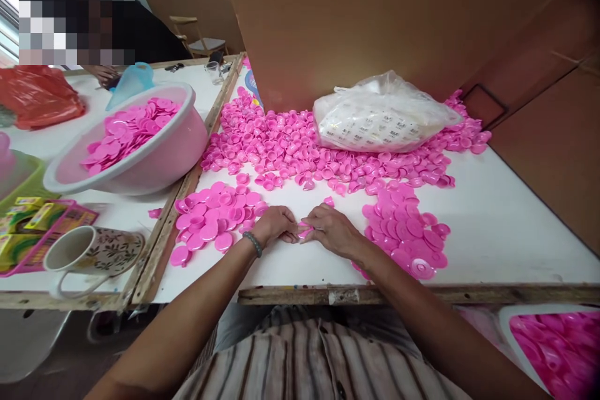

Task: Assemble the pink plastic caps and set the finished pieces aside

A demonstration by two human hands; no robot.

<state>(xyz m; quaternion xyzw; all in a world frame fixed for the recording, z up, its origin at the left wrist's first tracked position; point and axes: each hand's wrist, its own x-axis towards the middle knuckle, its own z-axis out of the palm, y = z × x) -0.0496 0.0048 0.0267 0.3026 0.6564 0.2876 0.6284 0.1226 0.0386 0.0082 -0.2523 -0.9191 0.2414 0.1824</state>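
My left hand (277, 224) and my right hand (330, 230) meet on the white table (506, 225), fingers pinched together on a small pink plastic piece (304, 229) between them. A beaded bracelet (253, 243) sits on my left wrist. Left of my hands lies a group of pink round caps (213, 220). To their right lies another group of flat pink discs (407, 231). Behind my hands spreads a big heap of small pink cup-shaped pieces (300, 150).
A clear plastic bag (382, 115) of white printed items lies on the heap against a cardboard wall (375, 12). A pink basin (154, 156) of discs, a mug (89, 253), coloured boxes (28, 225) and another person (140, 31) are at left. Another pink-filled tub (557, 344) sits lower right.
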